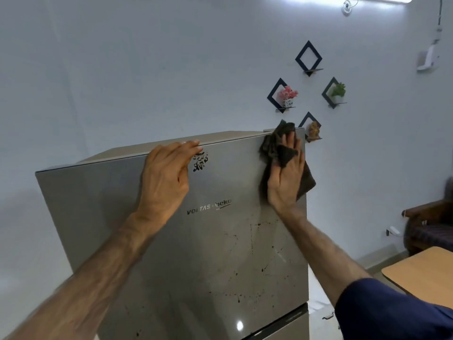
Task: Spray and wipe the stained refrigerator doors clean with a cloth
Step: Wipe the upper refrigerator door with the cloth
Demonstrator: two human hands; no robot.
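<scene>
**Wiping the top corner of the upper door**

While dark splatters still streak the lower half of the upper refrigerator door (171, 241), the wiping is going on at its top right corner. There the right hand (285, 179) lies flat against the steel with its fingers straight and close together, pressing a dark cloth (282, 153) onto the surface; part of the cloth bunches above the fingertips at the door's upper edge and part hangs out past the door's right side. Pressing with the whole palm likely spreads the force over a wide patch of cloth.

The left hand (166, 177) sits further left, its fingers hooked over the top edge of the door, holding nothing else. I judge it is there to brace the person and keep the door from swinging under the push.

Just beside that hand's fingertips is a black smeared mark (199, 161), not yet reached. Lower down the badge reads "VOLTAS · beko" (209, 207). No spray bottle is in sight.

Beyond the fridge, diamond-shaped wall shelves (308, 58) hold small potted plants, and a wooden table (421, 273) stands at the right.
</scene>
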